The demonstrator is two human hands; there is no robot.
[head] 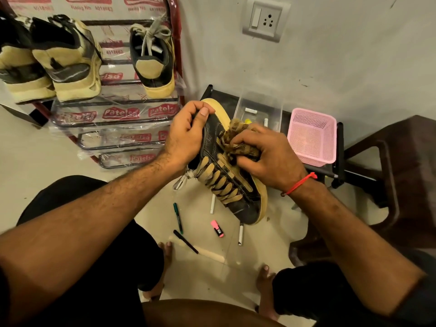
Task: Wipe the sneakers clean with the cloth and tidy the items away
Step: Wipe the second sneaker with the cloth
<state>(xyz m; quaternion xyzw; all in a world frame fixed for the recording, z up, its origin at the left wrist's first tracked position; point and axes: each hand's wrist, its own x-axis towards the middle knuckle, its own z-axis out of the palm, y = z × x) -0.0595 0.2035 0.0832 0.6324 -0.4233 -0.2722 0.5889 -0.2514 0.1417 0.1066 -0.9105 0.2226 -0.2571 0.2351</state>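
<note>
Fingers of the left hand [186, 135] pinch the black, tan-laced sneaker [226, 182] mid-frame; the right hand [266, 159] bunches the striped brown cloth [238, 138]. Hard rubbing could make it slip onto the pens [178, 217].

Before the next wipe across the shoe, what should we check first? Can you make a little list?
1. Left hand grips the sneaker at the heel: ok.
2. Right hand holds the cloth bunched against the sneaker's side: ok.
3. Sneaker is lifted off the floor, toe pointing down toward the person: ok.
4. Is the wiped side clean yet? Cannot tell, the cloth covers it.
5. Pens and the pink highlighter lie loose on the floor under the sneaker: not ok, still to tidy.
6. Pink basket stands beside the clear box for tidying: ok.
</note>
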